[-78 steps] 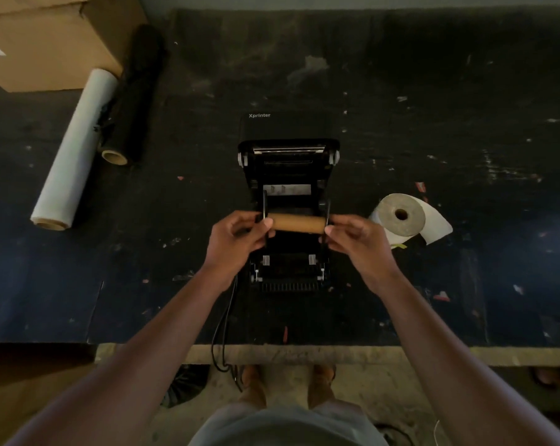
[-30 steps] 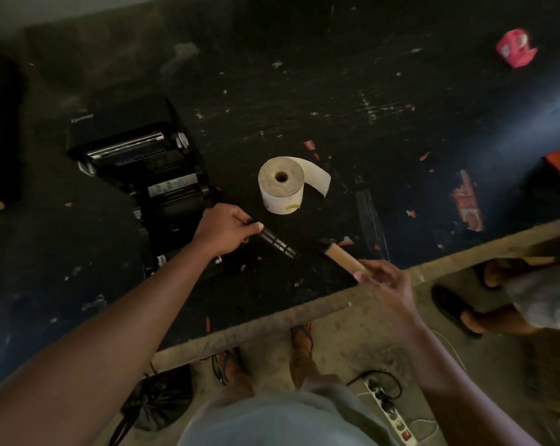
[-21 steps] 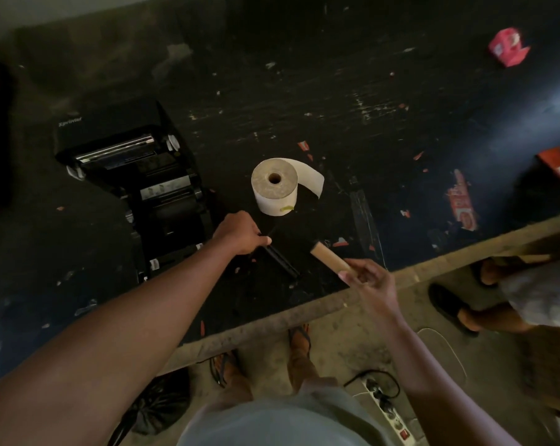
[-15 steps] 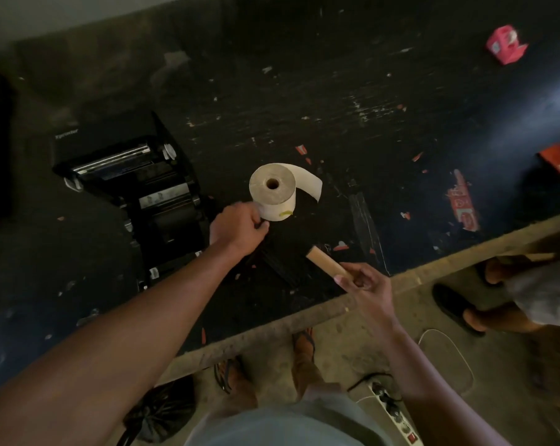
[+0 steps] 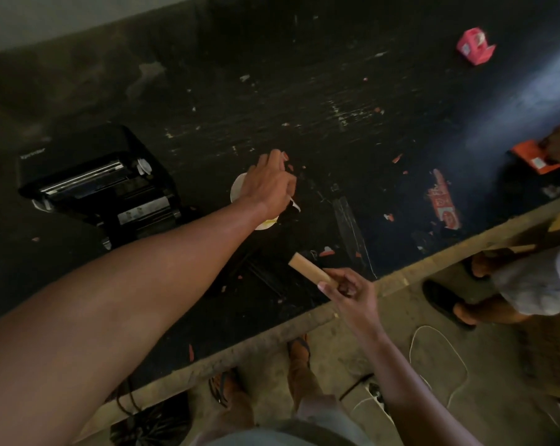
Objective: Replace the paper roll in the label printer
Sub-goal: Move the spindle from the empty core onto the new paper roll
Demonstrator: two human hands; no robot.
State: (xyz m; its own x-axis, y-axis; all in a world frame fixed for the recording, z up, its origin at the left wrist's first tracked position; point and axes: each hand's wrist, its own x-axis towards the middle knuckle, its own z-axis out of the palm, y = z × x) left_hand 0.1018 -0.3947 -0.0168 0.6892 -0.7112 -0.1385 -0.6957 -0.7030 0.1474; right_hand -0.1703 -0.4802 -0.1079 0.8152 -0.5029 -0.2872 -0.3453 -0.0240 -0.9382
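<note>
your left hand (image 5: 267,185) covers the paper roll (image 5: 237,191), grip unclear; your right hand (image 5: 346,289) pinches the cardboard tube (image 5: 307,268) near the surface's front edge.

We see open surface (image 5: 336,101) behind and right of the paper roll (image 5: 237,188); the open printer (image 5: 101,185) blocks its left, our own left hand (image 5: 269,185) covers its top
</note>
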